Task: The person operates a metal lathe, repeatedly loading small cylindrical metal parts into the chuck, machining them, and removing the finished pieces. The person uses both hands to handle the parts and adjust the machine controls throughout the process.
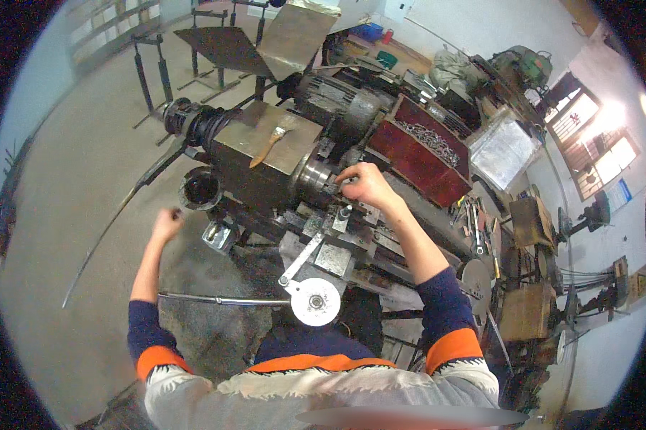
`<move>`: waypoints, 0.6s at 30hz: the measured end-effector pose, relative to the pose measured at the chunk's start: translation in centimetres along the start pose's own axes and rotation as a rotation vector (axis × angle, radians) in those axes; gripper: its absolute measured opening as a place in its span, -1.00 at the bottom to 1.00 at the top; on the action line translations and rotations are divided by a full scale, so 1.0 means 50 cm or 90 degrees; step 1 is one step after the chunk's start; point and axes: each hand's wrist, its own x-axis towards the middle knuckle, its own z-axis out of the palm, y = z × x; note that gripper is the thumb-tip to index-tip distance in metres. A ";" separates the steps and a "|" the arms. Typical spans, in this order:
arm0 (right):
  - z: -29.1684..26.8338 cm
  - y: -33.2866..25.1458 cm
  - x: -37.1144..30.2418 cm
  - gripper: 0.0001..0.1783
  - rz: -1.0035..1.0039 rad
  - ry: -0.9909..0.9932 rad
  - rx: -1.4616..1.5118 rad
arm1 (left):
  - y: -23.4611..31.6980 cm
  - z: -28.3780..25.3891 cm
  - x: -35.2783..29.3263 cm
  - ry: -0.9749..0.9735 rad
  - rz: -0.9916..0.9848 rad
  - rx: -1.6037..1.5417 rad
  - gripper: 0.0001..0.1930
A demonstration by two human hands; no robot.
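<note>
So we've got our right hand (366, 185) right at the open face of the chuck (313, 179), just off the right edge of the headstock (248, 136). Fingers are bent and pretty narrow; can't tell whether there's a small part pinched between them. Our guess: the hand's coming in from the right because that's the open side, clear of the headstock. Left hand (167, 223) hangs near the round dark pot (200, 188), fingers curled in, and we can't tell if they're holding anything.

The brush (268, 148) lies flat on the headstock's top, probably parked there for easy reach. Its handle end sits near the front edge, bristles aimed back toward the rear right corner. The red tray (410, 163) behind the bed likely keeps those small metal bits together.

As for the chuck, its axis runs out from the headstock's right edge, slanting slightly toward us, face toward the right hand.
</note>
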 end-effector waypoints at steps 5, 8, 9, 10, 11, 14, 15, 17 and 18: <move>-0.097 0.057 -0.178 -0.63 0.072 0.168 0.040 | 0.118 0.185 0.018 -0.346 -0.168 0.141 -0.62; -0.129 0.070 -0.291 -0.64 0.115 0.190 -0.061 | 0.047 0.233 0.023 -0.205 -0.003 0.339 -0.77; -0.126 0.104 -0.338 -0.65 0.126 0.207 -0.093 | 0.054 0.220 0.037 -0.242 0.072 0.404 -0.78; -0.127 0.132 -0.389 -0.65 0.203 0.202 -0.077 | 0.065 0.209 0.067 -0.290 0.143 0.512 -0.74; -0.132 0.153 -0.437 -0.64 0.279 0.203 -0.065 | 0.082 0.200 0.075 -0.251 0.230 0.540 -0.75; -0.142 0.168 -0.533 -0.64 0.350 0.267 -0.019 | 0.015 0.201 0.051 -0.201 0.143 0.466 -0.80; -0.156 0.160 -0.567 -0.64 0.433 0.249 0.013 | -0.007 0.187 0.035 -0.188 0.136 0.435 -0.79; -0.149 0.262 -0.710 -0.64 0.375 0.343 -0.108 | 0.005 0.161 0.019 -0.168 0.104 0.357 -0.76; -0.158 0.289 -0.771 -0.63 0.465 0.366 -0.088 | 0.021 0.125 -0.003 -0.164 0.066 0.315 -0.73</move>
